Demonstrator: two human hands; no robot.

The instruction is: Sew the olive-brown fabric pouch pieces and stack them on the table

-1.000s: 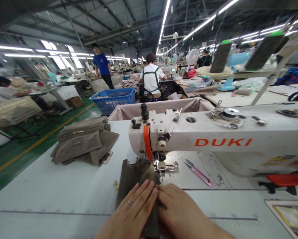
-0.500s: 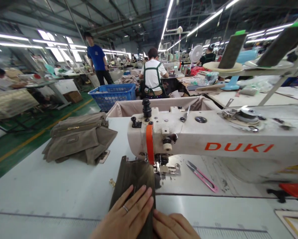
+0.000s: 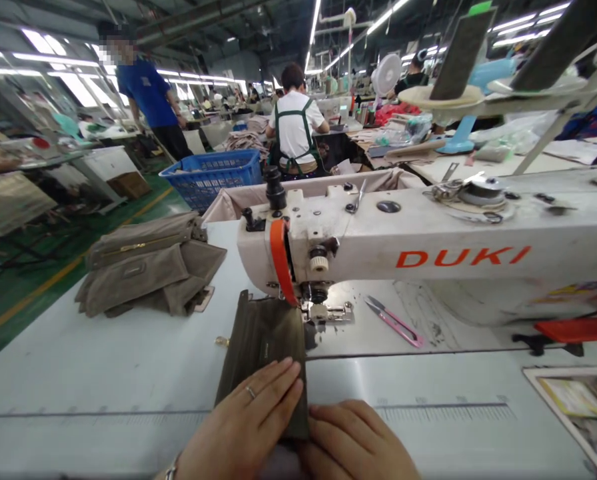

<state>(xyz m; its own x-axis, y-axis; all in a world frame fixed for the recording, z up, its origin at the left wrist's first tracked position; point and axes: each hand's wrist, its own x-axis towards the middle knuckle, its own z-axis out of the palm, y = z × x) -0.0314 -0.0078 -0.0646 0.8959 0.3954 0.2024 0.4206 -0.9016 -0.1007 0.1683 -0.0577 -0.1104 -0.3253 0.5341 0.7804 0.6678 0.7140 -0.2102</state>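
A dark olive fabric piece (image 3: 251,333) with a small label lies on the table, its far right corner by the presser foot (image 3: 319,311) of the white sewing machine (image 3: 358,247). My left hand (image 3: 253,417), a ring on one finger, lies flat across the fabric's near part with fingers stretched. At the fabric's near right edge, my right hand (image 3: 356,440) has its fingers together and bent onto that edge; its thumb is hidden. A gold zipper pull (image 3: 222,341) sticks out on the fabric's left side.
Pink thread snips (image 3: 394,322) lie right of the presser foot. Folded olive pieces (image 3: 143,267) are stacked at the left. A ruler strip (image 3: 443,413) crosses the table. Behind stand a blue basket (image 3: 213,175) and a cloth-lined bin (image 3: 228,203); a co-worker (image 3: 293,127) sits beyond.
The camera view has shifted, and the machine sits higher and further left. My left hand has slid nearer along the fabric, uncovering the label. The standing person appears further left and larger.
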